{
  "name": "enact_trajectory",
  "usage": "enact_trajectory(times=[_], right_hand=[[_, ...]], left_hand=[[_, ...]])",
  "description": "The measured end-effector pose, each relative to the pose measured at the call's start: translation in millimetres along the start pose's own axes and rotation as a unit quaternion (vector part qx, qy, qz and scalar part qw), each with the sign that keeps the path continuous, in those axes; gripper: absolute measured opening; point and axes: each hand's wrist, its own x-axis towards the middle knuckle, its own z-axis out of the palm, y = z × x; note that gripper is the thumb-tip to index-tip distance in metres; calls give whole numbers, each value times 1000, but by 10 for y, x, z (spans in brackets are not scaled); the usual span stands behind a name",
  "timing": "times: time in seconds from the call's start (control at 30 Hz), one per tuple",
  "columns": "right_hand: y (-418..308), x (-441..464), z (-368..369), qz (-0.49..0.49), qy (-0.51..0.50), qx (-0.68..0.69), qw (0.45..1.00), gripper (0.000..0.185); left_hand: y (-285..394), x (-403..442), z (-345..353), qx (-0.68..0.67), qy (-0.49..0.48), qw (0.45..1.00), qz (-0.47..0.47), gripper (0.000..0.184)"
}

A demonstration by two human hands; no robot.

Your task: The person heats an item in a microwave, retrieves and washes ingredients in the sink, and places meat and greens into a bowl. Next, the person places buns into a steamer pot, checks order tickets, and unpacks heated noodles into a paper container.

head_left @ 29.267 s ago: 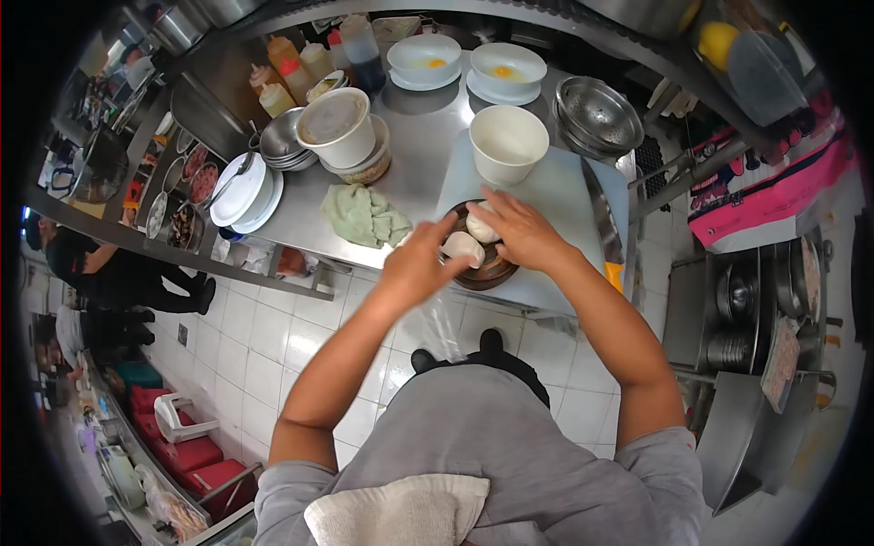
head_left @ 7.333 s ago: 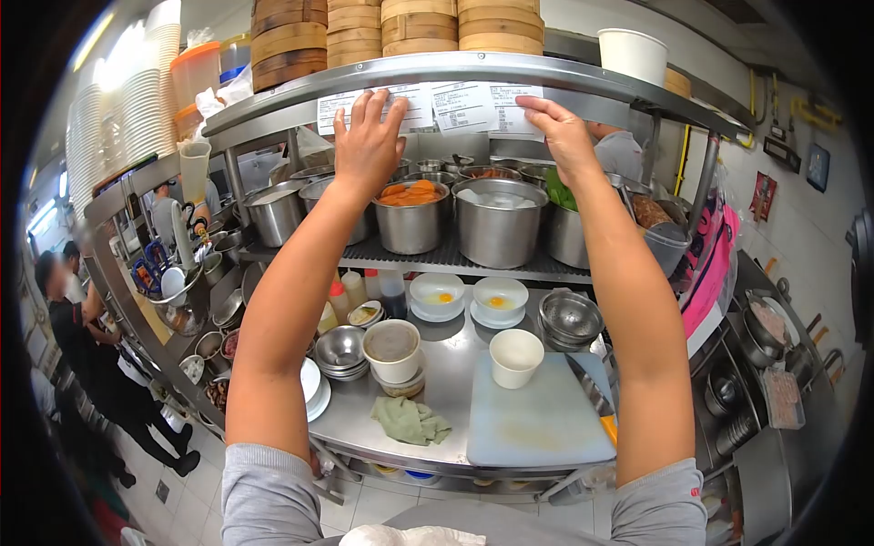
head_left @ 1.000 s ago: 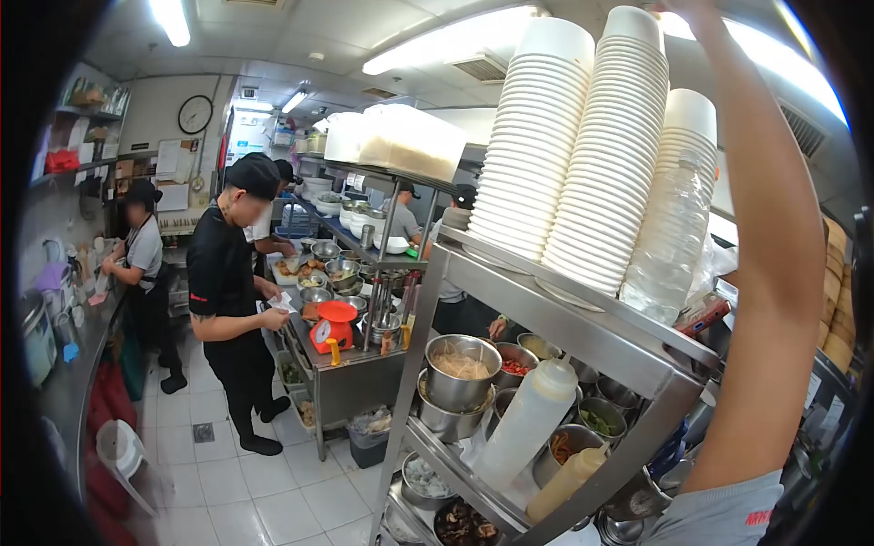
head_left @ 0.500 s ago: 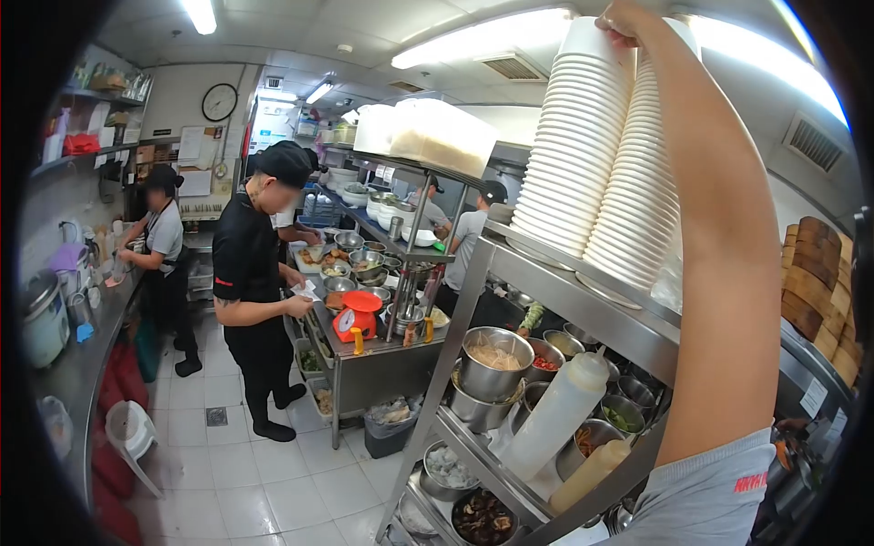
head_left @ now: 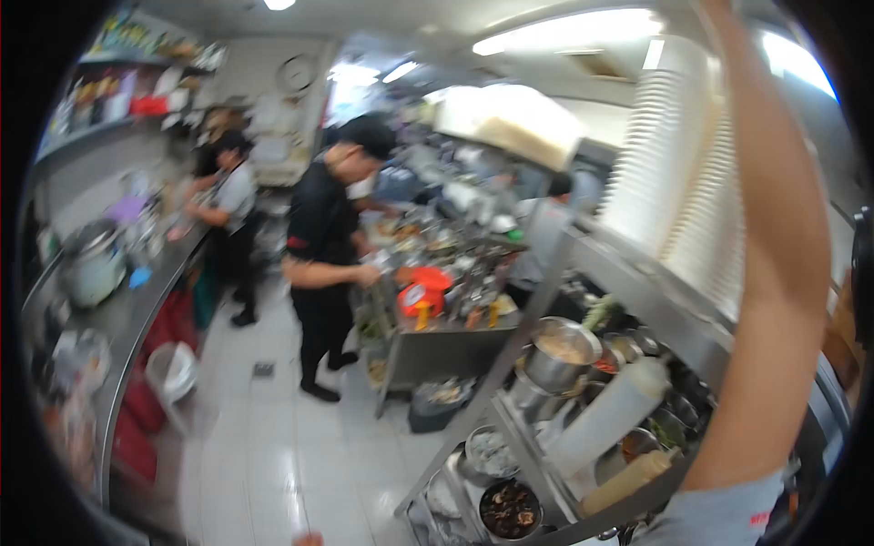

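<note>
My right arm (head_left: pixel 778 237), in a grey sleeve, reaches up at the right. The top edge cuts off its hand. Beside the forearm, two tall stacks of white bowls (head_left: pixel 660 136) stand on top of a metal shelf rack (head_left: pixel 651 273); motion blurs them. A bit of skin at the bottom edge looks like part of my left hand (head_left: pixel 308 540); its fingers cannot be made out, and no object shows by it. Below the stacks, the rack holds a metal pot (head_left: pixel 557 359) and squeeze bottles (head_left: pixel 610 414).
A person in black (head_left: pixel 323 227) stands at a prep table (head_left: pixel 446 350) with a red scale (head_left: pixel 424 289). Another person (head_left: pixel 235 200) works by the left counter (head_left: pixel 150 314). A bin (head_left: pixel 442 409) sits on the tiled floor. A white stool (head_left: pixel 171 373) stands near the counter.
The view has swung left, so the scene sits further right and is blurred. My right hand has left the top of the frame. Skin has appeared at the bottom edge.
</note>
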Motion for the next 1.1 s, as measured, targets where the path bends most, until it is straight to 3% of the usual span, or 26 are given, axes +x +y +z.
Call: enact_trajectory(times=[0.03, 0.07, 0.1, 0.13, 0.17, 0.2, 0.23, 0.27, 0.3, 0.37, 0.4, 0.43, 0.47, 0.5, 0.57, 0.6, 0.8, 0.93, 1.0, 1.1], right_hand=[[-334, -206, 21, 15, -39, 81, 996, 23], [-741, -574, 45, -15, -61, 153, 986, 26], [-1198, -862, 46, -2, -126, 183, 975, 27], [-1526, -1091, 108, 4, -188, 214, 958, 28], [-1716, -1283, 402, -1, -302, 293, 907, 29], [-1950, -1541, 690, -20, -403, 360, 841, 30], [-2369, -2103, 912, -150, -423, 244, 860, 29], [-2849, -2750, 874, -17, -445, 439, 780, 23], [-3225, -3331, 699, 117, -450, 600, 651, 26], [-3712, -4098, 704, 235, -554, 670, 435, 22], [-3955, -4437, 727, 293, -554, 694, 354, 19], [-4182, -4741, 716, 353, -551, 706, 269, 17], [-4397, -4984, 722, 384, -550, 709, 220, 17], [-4622, -5177, 758, 414, -545, 709, 171, 16], [-5035, -5504, 854, 455, -556, 683, 131, 17], [-5237, -5620, 897, 432, -578, 676, 148, 16], [-6371, -5905, 1206, 454, -570, 678, 95, 17], [-6949, -6014, 1468, 413, -596, 679, 113, 17], [-7235, -6111, 1597, 393, -596, 692, 104, 17], [-7760, -6208, 1832, 380, -597, 703, 60, 16]], left_hand=[[645, -42, -534, 35, 61, 997, 30, 27], [1125, -110, -989, -132, 141, 980, 42, 30], [1683, -248, -1463, -175, 239, 954, 42, 28], [1994, -335, -1846, -137, 358, 913, 141, 29], [2305, -472, -2242, -123, 424, 872, 210, 31], [2585, -632, -2545, -113, 489, 837, 219, 35], [2720, -724, -2796, -115, 539, 797, 248, 39], [2763, -766, -3000, -103, 595, 752, 264, 41], [2753, -791, -3157, -88, 644, 705, 285, 43], [2603, -810, -3386, -122, 652, 693, 282, 45], [2437, -799, -3455, -113, 660, 692, 269, 45], [2209, -733, -3486, -163, 592, 741, 270, 44], [1979, -658, -3513, -218, 518, 783, 268, 43], [1748, -579, -3562, -215, 521, 785, 257, 43], [1364, -437, -3632, -311, 460, 801, 226, 38], [1261, -387, -3695, -356, 471, 779, 209, 32], [398, -143, -4329, -363, 488, 781, 142, 16], [-14, 52, -4699, -336, 534, 770, 94, 20], [-130, 97, -4921, -257, 582, 771, -18, 31], [-435, 242, -5170, -238, 634, 734, -52, 38]])
